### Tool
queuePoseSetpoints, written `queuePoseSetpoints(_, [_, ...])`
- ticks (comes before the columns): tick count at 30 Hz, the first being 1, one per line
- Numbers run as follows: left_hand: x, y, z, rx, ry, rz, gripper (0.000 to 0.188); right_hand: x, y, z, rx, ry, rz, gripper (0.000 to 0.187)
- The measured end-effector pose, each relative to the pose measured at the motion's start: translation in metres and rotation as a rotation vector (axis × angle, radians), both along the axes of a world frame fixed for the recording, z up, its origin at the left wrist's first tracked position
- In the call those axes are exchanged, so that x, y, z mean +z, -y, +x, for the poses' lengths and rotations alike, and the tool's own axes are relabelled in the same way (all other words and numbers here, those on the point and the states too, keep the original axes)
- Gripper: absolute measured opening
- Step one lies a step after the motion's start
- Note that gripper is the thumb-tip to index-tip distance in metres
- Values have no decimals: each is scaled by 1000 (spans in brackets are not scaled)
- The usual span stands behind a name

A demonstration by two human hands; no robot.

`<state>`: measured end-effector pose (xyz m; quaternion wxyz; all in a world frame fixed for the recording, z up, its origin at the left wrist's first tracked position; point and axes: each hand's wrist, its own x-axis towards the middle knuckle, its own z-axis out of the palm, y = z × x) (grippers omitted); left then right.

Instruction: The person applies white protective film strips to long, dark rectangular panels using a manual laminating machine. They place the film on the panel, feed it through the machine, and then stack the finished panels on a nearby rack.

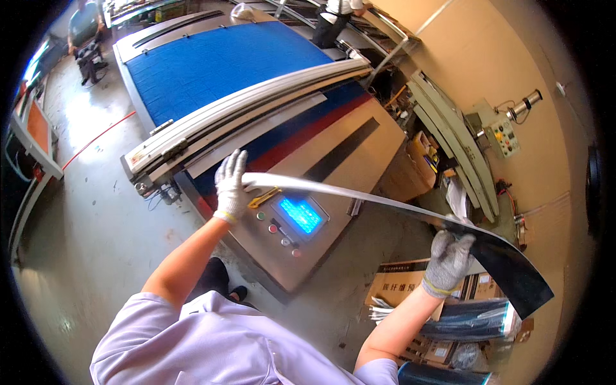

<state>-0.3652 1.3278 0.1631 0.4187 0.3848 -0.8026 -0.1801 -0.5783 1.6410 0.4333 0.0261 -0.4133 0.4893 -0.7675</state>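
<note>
Both my hands wear pale knitted gloves. A long, flexible strip (366, 197), pale along its lit edge and glossy black at its right end, stretches between them above a machine table. My left hand (231, 184) holds the strip's left end at the thumb side, its fingers pointing up over the table's near left edge. Farther along, my right hand (447, 262) pinches the strip from below, and its black end droops beyond to the right. A yellow utility knife (264, 197) lies on the table beside my left hand.
The machine has a blue bed (224, 64), a long white crossbeam (256, 109) and a lit control screen (299, 215) with buttons. Another black strip (343, 149) lies on its table. Plastic-wrapped black rolls (468, 319) and cardboard (398, 282) stand at lower right. Two people are in the background.
</note>
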Motion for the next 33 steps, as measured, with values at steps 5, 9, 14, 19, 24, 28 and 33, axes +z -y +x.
queuePoseSetpoints(5, [-100, 21, 70, -428, 187, 137, 37, -11, -32, 1, -286, 85, -44, 18])
queuePoseSetpoints(9, [-81, 13, 105, -603, 309, 454, 21, 2, -16, -27, -387, 100, 8, 25])
queuePoseSetpoints(14, [-35, 27, 23, -723, 414, 909, 23, 5, 111, -226, -355, 213, 210, 27])
queuePoseSetpoints(19, [-73, 44, -128, -679, 147, 1276, 29, -228, 184, -261, -434, 518, 650, 17])
queuePoseSetpoints(24, [-183, 64, -210, -640, 167, 1125, 35, -407, 212, -128, -478, 650, 822, 20])
queuePoseSetpoints(28, [-153, 58, -231, -549, 386, 1021, 41, -429, 225, -91, -688, 242, 1169, 28])
queuePoseSetpoints(33, [-140, 48, -242, -501, 433, 966, 52, -417, 246, -97, -748, 275, 1352, 33])
